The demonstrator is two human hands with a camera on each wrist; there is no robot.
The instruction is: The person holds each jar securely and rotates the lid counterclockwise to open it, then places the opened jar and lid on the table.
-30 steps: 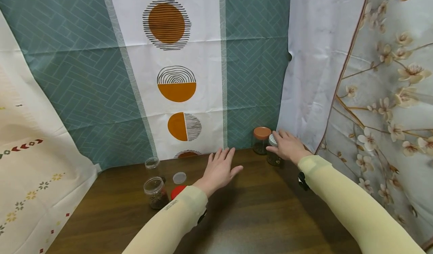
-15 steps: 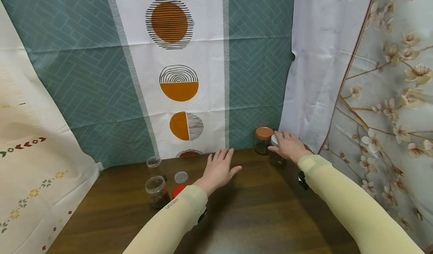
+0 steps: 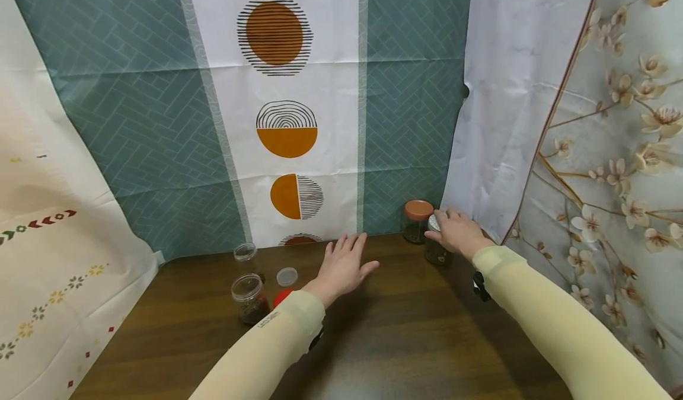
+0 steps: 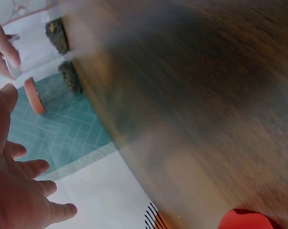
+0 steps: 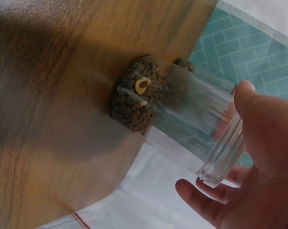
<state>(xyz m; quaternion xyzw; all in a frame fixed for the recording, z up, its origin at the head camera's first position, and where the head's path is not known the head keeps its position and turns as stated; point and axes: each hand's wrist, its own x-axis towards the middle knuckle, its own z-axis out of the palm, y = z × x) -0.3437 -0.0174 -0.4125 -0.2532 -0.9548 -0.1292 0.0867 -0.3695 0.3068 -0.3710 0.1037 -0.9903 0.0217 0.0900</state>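
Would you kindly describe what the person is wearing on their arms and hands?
The left sleeve and right sleeve are pale yellow, long and fairly close-fitting. Dark lettering marks the left one, too small to read. A small black attachment shows under each sleeve's end. The left hand and right hand are gloveless.

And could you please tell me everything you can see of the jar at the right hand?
The jar is a clear cylinder, glass or plastic, with a ridged, see-through top. Brown pellets fill its lower part, with a yellowish ring-shaped piece among them. It stands upright on the wooden table, close beside the orange-lidded jar. The right hand is set around its top, thumb to one side, fingers to the other; whether it grips, I cannot tell.
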